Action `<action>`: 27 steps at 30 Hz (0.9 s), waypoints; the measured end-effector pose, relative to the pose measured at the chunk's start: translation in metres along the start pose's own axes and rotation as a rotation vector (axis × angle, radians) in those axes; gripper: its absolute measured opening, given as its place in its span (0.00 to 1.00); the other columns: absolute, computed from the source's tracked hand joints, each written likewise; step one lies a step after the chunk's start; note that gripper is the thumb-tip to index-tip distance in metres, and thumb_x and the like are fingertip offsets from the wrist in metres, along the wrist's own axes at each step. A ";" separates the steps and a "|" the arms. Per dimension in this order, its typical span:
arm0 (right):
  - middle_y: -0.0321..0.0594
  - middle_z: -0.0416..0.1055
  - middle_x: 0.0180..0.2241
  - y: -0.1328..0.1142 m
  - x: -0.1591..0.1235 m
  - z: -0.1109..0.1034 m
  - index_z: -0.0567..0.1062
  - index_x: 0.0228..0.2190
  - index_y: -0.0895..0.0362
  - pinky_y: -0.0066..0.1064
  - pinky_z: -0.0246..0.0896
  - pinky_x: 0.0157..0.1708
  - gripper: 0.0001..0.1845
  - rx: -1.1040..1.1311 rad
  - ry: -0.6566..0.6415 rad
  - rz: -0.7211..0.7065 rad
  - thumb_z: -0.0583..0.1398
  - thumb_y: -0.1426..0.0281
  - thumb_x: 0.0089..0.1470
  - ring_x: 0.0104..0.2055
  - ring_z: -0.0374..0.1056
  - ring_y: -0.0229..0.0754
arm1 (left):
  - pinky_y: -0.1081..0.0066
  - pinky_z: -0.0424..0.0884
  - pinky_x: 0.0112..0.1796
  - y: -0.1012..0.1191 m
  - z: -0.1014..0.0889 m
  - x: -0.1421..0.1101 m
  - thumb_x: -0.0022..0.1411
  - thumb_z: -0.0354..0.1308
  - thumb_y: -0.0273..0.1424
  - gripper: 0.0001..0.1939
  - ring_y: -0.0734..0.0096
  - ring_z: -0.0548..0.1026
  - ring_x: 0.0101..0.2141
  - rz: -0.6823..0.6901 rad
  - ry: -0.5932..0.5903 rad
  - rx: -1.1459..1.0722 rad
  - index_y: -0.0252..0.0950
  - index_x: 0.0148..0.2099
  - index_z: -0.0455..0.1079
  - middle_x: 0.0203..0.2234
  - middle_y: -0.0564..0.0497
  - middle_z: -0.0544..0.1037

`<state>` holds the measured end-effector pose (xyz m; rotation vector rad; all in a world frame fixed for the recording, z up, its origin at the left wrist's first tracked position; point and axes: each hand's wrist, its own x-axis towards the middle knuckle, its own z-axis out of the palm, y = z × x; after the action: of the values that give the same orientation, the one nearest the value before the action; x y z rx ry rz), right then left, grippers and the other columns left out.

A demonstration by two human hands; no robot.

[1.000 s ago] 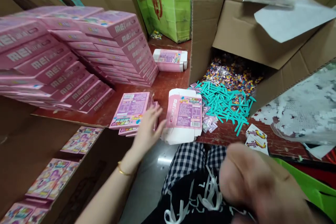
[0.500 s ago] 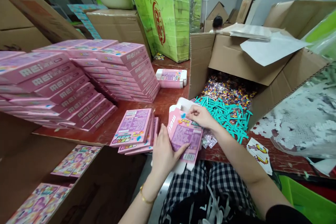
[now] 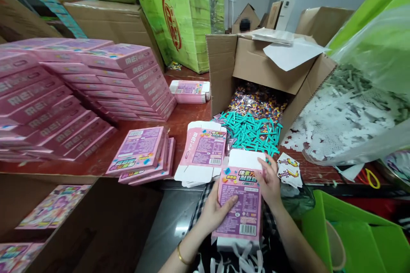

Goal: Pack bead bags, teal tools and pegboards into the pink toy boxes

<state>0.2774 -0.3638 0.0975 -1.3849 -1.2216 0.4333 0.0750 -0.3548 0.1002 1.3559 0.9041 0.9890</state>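
Note:
A pink and purple cardboard box (image 3: pixel 238 211) stands over my lap, printed side toward me, with its white top flap (image 3: pixel 246 158) raised. My left hand (image 3: pixel 216 213) grips its left side, thumb across the front panel. At the upper right corner my right hand (image 3: pixel 269 181) is closed on the box beside the flap, and some of its fingers are hidden behind. Flattened pink cartons (image 3: pixel 208 149) lie on the table just beyond. To their right is a heap of teal plastic sticks (image 3: pixel 253 130), with small bags of colourful beads (image 3: pixel 256 102) behind it.
Finished-looking pink boxes (image 3: pixel 137 149) lie piled at the left, before tall stacks (image 3: pixel 128 81). An open brown carton (image 3: pixel 222 72) surrounds the bead bags. Pattern cards (image 3: pixel 288 170) lie right of the sticks. A green bin (image 3: pixel 355 239) is low right; another carton (image 3: pixel 96 230) is low left.
The box has come off the flattened cartons, toward me and over my lap, now upright. Both hands moved with it, and the view has turned slightly right.

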 end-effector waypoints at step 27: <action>0.45 0.77 0.39 0.031 -0.006 -0.041 0.82 0.31 0.55 0.41 0.66 0.47 0.15 0.339 -0.451 0.287 0.64 0.55 0.53 0.44 0.72 0.47 | 0.59 0.67 0.48 -0.038 0.039 0.021 0.55 0.65 0.37 0.13 0.60 0.74 0.46 0.123 0.043 0.089 0.36 0.37 0.69 0.44 0.43 0.74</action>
<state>0.3218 -0.3819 0.0779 -1.2017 -1.2324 1.1494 0.1206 -0.3474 0.0648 1.4848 0.9148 1.0866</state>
